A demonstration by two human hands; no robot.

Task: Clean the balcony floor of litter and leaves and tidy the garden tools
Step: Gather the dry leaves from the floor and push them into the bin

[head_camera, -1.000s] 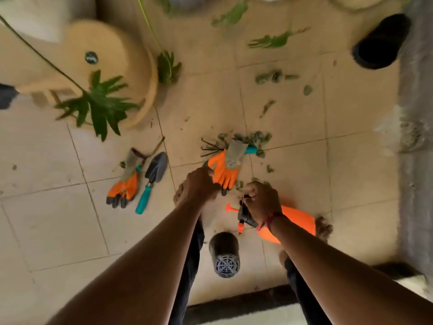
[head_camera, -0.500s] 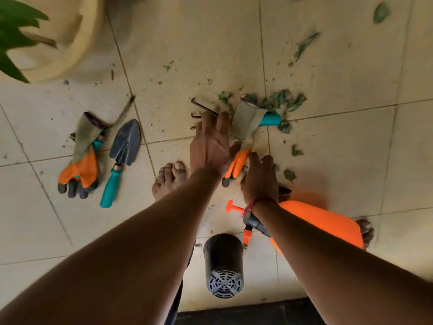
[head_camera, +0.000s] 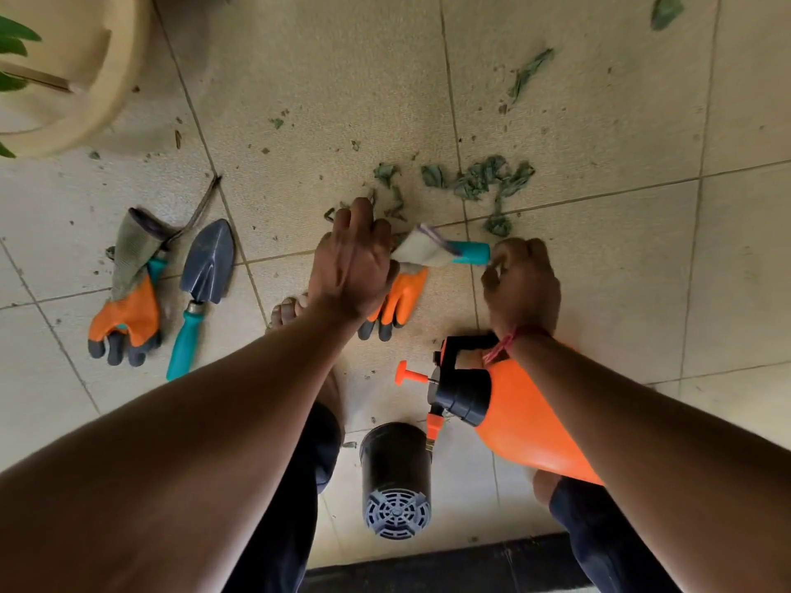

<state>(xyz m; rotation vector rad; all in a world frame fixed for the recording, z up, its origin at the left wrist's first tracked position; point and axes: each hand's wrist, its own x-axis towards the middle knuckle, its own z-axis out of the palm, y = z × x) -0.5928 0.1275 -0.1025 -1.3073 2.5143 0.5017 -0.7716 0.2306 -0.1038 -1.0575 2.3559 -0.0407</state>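
Note:
An orange glove [head_camera: 400,295] with a grey cuff lies over a hand rake whose teal handle [head_camera: 471,253] sticks out to the right. My left hand [head_camera: 353,263] sits on the glove's left side with its fingers curled down over the glove and the hidden rake head. At the handle's free end, my right hand [head_camera: 520,282] has its fingers curled and pinches the tip. Torn green leaves [head_camera: 479,177] lie scattered just beyond the tool. A second orange glove [head_camera: 124,310] and a trowel [head_camera: 205,271] with a teal handle lie on the tiles to the left.
An orange pressure sprayer [head_camera: 518,421] lies under my right forearm, with a black pot [head_camera: 396,464] on its side beside it. A beige planter [head_camera: 98,79] stands at the top left. More leaf scraps [head_camera: 528,72] lie farther out. My bare foot [head_camera: 286,312] is below my left hand.
The glove and rake have come toward me, out of the leaf pile. My right hand moved right to the handle's end, and my left hand's fingers have curled over the glove.

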